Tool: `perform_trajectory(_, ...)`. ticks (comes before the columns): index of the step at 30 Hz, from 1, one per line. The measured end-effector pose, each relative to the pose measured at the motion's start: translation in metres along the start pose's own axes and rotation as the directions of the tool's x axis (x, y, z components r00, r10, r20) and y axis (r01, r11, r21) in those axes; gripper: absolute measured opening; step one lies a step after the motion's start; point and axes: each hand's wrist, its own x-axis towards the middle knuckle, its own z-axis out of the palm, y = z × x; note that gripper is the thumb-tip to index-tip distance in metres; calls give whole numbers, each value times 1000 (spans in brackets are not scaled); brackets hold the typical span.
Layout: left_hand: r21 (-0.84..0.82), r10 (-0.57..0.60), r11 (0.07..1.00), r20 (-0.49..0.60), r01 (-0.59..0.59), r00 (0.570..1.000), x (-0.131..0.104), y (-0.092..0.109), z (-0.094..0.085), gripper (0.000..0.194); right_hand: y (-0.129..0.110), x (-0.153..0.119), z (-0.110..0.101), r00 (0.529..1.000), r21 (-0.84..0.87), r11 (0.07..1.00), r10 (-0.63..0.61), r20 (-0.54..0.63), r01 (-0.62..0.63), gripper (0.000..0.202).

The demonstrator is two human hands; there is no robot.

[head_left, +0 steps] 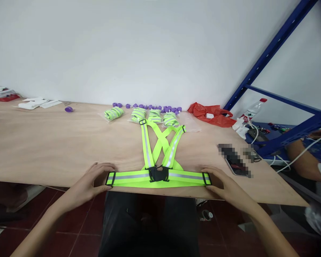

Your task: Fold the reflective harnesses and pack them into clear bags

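A neon-yellow reflective harness (135, 177) lies spread on the wooden table, its shoulder straps crossed and pointing away from me. The black buckle (158, 174) at the middle of its waist belt is fastened. My left hand (96, 180) grips the belt's left end by a black slider, thumb below and fingers above. At the right end, my right hand (219, 182) holds the belt the same way beside the other slider. Behind the harness, several bagged, rolled neon straps (113, 113) sit in a row.
Several purple rolls (169, 109) line the wall. A red plastic bag (212, 113), a phone (237, 166) and a bottle (255, 108) are at the right, near a blue metal frame (270, 46). Another person's arm (305, 160) shows at far right. White papers (36, 103) lie at the back left.
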Motion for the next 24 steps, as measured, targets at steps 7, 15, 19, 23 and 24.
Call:
perform_trajectory(7, -160, -43, 986, -32, 37, 999, -10, 2, -7, 42, -11, -9, -12, 997, 72, 995, 68, -20, -67, 45)
perform_trajectory(15, -56, 16, 998, 26, -15, 1000, -11, 1, -1, 39, 2, -15, -6, 999, 2, 999, 40, 14, -40, 43)
perform_trajectory(19, 37, 30, 999, 54, -32, 998, -9, 0, 5, 39, 2, -11, -6, 996, -118, 993, 16, 86, -6, 48)
perform_trajectory(23, 111, 23, 994, 32, -27, 999, -13, -5, 9, 51, -12, -9, -6, 1000, -282, 959, 9, 10, -6, 58)
perform_trajectory(24, 131, 21, 991, 19, -24, 1000, -14, -7, 10, 54, -21, -9, -3, 999, -317, 948, -18, -45, 3, 60)
